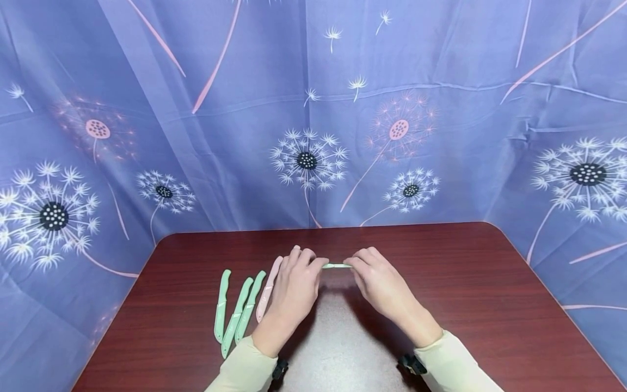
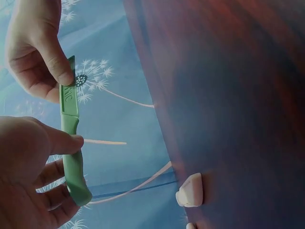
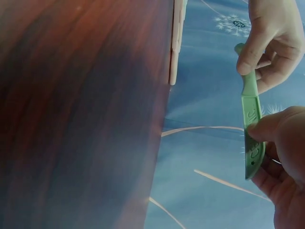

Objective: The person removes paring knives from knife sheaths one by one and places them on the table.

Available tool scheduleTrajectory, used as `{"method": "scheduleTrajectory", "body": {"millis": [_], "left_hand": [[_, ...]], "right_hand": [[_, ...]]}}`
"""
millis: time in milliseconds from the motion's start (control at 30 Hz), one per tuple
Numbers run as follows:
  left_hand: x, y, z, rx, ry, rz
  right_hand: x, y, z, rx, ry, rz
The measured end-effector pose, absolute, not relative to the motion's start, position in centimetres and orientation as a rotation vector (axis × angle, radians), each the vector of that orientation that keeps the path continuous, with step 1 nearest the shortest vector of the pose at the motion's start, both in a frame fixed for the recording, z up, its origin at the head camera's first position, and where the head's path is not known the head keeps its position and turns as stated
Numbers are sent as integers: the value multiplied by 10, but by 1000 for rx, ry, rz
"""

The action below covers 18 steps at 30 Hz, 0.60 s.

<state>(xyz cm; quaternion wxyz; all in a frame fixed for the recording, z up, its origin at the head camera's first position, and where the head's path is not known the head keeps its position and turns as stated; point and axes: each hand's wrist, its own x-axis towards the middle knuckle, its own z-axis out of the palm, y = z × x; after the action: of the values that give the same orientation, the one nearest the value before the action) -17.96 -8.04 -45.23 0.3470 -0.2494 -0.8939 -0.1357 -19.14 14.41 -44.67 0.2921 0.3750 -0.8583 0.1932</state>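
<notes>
Both hands hold one green ceramic knife with a sheath on its blade, raised above the table. My left hand grips the handle, thumb on top and fingers beneath. The right hand pinches the green sheath at its far end, the thumb over its raised lettering. In the head view the knife lies crosswise between the hands, and the fingers hide most of it. Beside my left hand, a pink sheathed knife rests on the table, partly covered by that hand.
Three green sheathed knives lie on the left part of the brown wooden table, two of them close together. A blue curtain with dandelion prints hangs behind the table and at its sides.
</notes>
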Motion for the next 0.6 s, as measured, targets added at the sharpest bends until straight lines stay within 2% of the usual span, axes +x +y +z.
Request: {"method": "scheduleTrajectory", "body": {"millis": [600], "left_hand": [[-180, -77, -451, -660, -2231, -189]], "right_hand": [[-190, 143, -448, 1001, -2176, 304]]}}
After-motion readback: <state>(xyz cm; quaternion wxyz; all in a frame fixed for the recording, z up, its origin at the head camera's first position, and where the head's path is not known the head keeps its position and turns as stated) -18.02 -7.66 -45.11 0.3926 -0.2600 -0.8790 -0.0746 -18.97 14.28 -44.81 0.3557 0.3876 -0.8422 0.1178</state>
